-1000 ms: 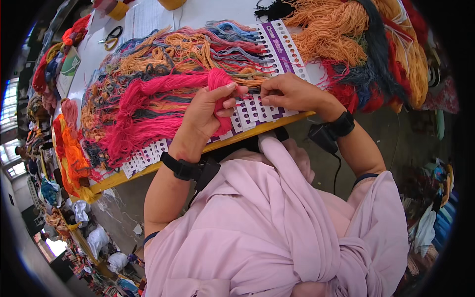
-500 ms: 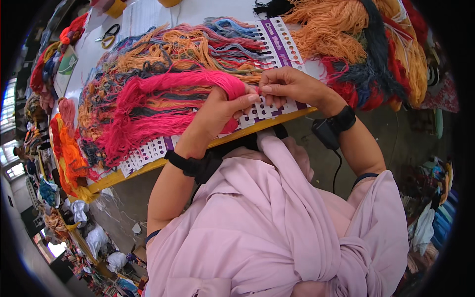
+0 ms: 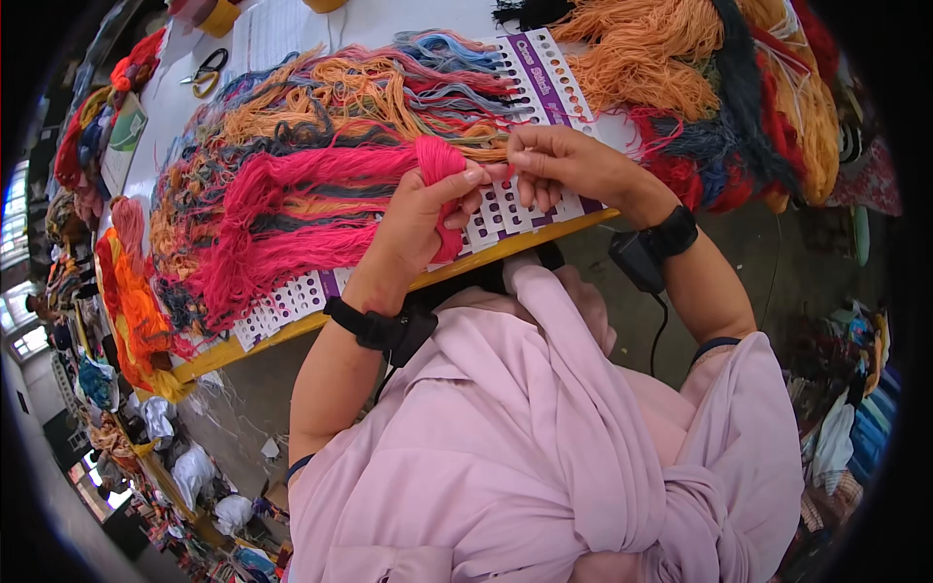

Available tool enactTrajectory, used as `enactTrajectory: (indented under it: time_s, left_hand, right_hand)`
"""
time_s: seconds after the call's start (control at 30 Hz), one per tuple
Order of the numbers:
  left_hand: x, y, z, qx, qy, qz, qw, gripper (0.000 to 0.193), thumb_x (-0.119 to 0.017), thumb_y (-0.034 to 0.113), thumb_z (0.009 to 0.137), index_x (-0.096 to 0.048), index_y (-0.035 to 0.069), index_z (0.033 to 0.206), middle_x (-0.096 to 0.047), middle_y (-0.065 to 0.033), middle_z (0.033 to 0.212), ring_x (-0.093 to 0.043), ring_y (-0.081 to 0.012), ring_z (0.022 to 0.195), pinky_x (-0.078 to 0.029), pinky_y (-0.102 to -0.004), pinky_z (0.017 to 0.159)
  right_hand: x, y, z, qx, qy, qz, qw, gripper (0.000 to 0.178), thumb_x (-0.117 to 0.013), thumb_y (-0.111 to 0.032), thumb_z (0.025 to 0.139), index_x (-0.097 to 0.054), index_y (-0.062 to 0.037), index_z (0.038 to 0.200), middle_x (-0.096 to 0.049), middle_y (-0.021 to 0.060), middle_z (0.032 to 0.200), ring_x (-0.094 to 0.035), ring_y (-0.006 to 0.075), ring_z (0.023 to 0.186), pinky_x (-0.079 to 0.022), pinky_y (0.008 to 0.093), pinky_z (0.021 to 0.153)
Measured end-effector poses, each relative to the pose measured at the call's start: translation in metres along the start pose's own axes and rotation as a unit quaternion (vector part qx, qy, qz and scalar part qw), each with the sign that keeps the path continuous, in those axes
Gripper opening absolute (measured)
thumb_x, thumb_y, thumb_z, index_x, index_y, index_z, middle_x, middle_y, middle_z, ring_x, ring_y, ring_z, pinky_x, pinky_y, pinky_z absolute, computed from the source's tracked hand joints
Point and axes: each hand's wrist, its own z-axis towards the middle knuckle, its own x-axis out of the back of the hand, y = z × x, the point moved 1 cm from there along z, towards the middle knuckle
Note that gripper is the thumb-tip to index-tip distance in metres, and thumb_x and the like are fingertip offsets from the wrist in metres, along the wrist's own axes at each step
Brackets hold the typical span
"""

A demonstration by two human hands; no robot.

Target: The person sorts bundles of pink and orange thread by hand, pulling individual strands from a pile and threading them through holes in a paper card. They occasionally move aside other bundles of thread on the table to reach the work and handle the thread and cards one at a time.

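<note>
Hot-pink thread skein on worktable, long axis running left-right, roughly along near edge, left end dipping nearer wearer. Left hand nearer: fingers curled round skein's right end, thumb on top. Right hand just beyond that end, fingers bent, thumb and forefinger pinched; cannot tell whether strand sits between. Skein lies leftward from right fingertips.

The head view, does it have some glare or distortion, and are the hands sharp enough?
In the head view, the windows at far left glare white; things bend toward the view's dark rim; near the view's centre, the left hand, right hand and pink skein look fairly sharp.
</note>
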Motion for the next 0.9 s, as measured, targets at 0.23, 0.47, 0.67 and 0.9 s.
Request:
enactTrajectory:
  time_s: [0.23,0.47,0.67,0.9]
  left_hand:
    - [0.006,0.012,-0.008,-0.067,0.077,0.235,0.967,0.018,-0.065,0.018,0.09,-0.069,0.002,0.099,-0.05,0.0074,0.068,-0.04,-0.0016,0.054,-0.027,-0.0186,0.047]
    - [0.298,0.158,-0.142,-0.257,0.51,0.054,0.819,0.016,-0.059,0.011,0.094,-0.064,-0.002,0.101,-0.058,0.0001,0.075,-0.045,-0.0005,0.056,-0.029,-0.0141,0.043]
    - [0.104,0.112,-0.087,-0.171,0.261,0.155,0.937,0.033,-0.057,0.023,0.099,-0.066,-0.007,0.107,-0.066,-0.0046,0.078,-0.045,-0.0004,0.055,-0.033,-0.0147,0.047]
    - [0.012,0.01,-0.025,-0.038,0.005,-0.202,0.979,0.05,-0.043,0.033,0.103,-0.043,-0.001,0.141,-0.049,-0.0146,0.14,-0.051,-0.024,0.126,-0.045,-0.0443,0.103]
  right_hand:
    - [-0.009,-0.007,0.007,-0.034,0.047,-0.1,0.993,0.02,-0.049,-0.015,0.101,-0.056,-0.0006,0.09,-0.068,0.0075,0.073,-0.066,0.0113,0.061,-0.052,0.0216,0.052]
    - [-0.018,-0.015,0.007,-0.028,0.059,-0.152,0.986,0.021,-0.047,-0.014,0.101,-0.057,-0.001,0.087,-0.066,0.0061,0.069,-0.068,0.0112,0.063,-0.052,0.02,0.052]
    - [-0.029,-0.02,0.005,-0.072,0.092,-0.235,0.965,0.019,-0.051,-0.012,0.099,-0.058,0.0,0.086,-0.065,0.0041,0.069,-0.063,0.0089,0.057,-0.05,0.0218,0.051]
    - [-0.067,-0.011,0.037,0.2,0.235,-0.141,0.941,0.016,-0.062,-0.015,0.092,-0.062,0.0014,0.089,-0.064,0.0042,0.072,-0.06,0.0113,0.066,-0.047,0.0278,0.056]
